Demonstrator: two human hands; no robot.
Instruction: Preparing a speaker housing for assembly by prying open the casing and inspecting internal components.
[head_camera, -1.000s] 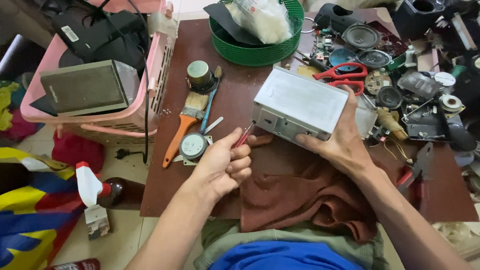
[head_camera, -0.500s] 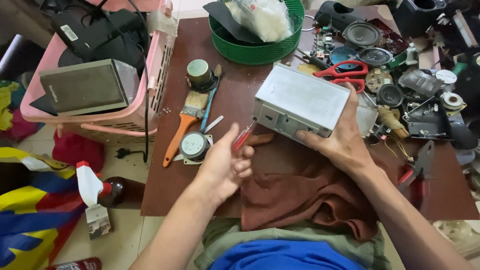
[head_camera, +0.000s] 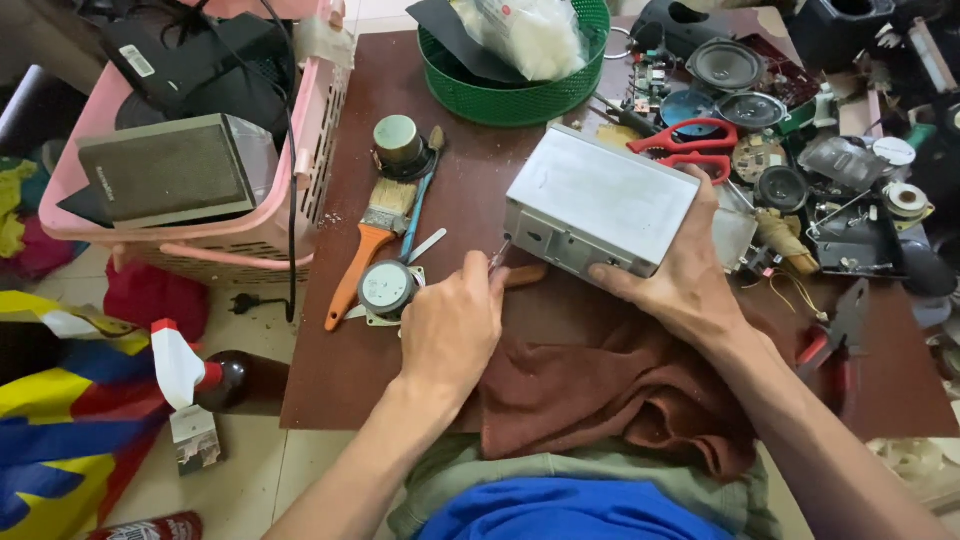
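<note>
A grey metal box (head_camera: 600, 200) rests on the brown table (head_camera: 330, 370), its front face turned towards me. My right hand (head_camera: 680, 280) grips the box by its near right corner, thumb on the front face. My left hand (head_camera: 452, 325) is closed round a small screwdriver (head_camera: 498, 256) with a red handle. The tool's tip touches the left end of the box's front face. A brown cloth (head_camera: 600, 390) lies under my forearms at the table's near edge.
A paintbrush with an orange handle (head_camera: 365, 250), a round motor part (head_camera: 387, 288) and a small tin (head_camera: 398, 143) lie left of the box. A green basket (head_camera: 515, 95) stands behind, a pink basket (head_camera: 320, 130) with a speaker at the left, red scissors (head_camera: 690, 150) and loose parts at the right.
My left hand has moved a little to the right and brought the screwdriver tip up to the box's front face. My right hand has kept its hold on the box.
</note>
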